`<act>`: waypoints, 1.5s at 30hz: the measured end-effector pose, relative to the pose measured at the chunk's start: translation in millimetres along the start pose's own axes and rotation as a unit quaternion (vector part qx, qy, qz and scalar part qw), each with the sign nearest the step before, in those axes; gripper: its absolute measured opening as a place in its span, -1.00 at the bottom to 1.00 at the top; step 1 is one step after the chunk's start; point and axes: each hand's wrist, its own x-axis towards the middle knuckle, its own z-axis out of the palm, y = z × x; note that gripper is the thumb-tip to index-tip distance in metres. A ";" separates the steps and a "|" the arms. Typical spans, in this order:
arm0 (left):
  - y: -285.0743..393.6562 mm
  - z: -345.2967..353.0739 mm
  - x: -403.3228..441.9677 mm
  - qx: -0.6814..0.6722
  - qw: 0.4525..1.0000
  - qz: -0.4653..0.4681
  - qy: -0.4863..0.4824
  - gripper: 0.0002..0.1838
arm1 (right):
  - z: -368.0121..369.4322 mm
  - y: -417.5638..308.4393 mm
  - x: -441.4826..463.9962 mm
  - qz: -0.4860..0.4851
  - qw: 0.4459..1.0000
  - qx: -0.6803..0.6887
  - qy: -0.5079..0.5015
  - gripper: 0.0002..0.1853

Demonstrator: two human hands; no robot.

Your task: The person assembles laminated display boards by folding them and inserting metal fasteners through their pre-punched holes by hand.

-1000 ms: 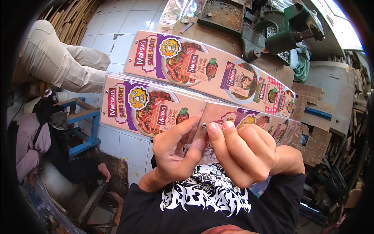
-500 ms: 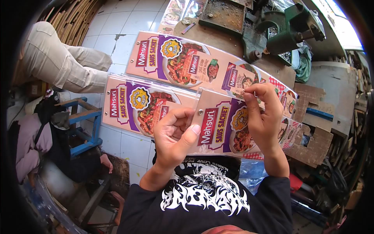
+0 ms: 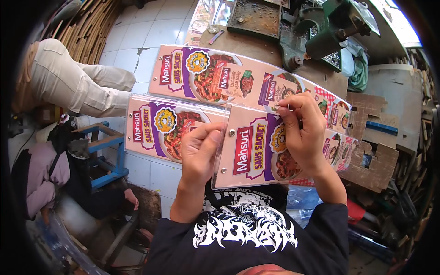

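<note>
Closest to me lies a laminated "Mahsuri Saus Sachet" sign (image 3: 243, 156), pink and purple, with metal eyelets along its left edge. My left hand (image 3: 198, 153) is closed at that edge, thumb and curled fingers together at the sign's margin. Above the sign's upper edge, my right hand (image 3: 302, 128) pinches with thumb and forefinger; a small pale bit shows at the fingertips, too small to name. Its wrist crosses the sign's printed face. A stack of matching signs (image 3: 158, 133) sits behind to the left, and another stack (image 3: 178, 73) lies farther back.
A green metal press (image 3: 321, 41) and a dirty metal tray (image 3: 254, 18) stand at the back of the bench. Brown board pieces (image 3: 366, 167) are at right. A person in light trousers (image 3: 91, 82) is at left, another sits lower left near a blue frame (image 3: 107, 153).
My left thumb has come off the sign's face to its left edge, uncovering the lower eyelet. My right hand, still pinching, has shifted slightly left.
</note>
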 end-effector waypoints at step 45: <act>-13.8 -3.1 4.8 0.193 0.970 0.147 0.014 -0.90 | -11.1 -13.8 5.8 0.009 0.999 0.030 -0.038 -0.86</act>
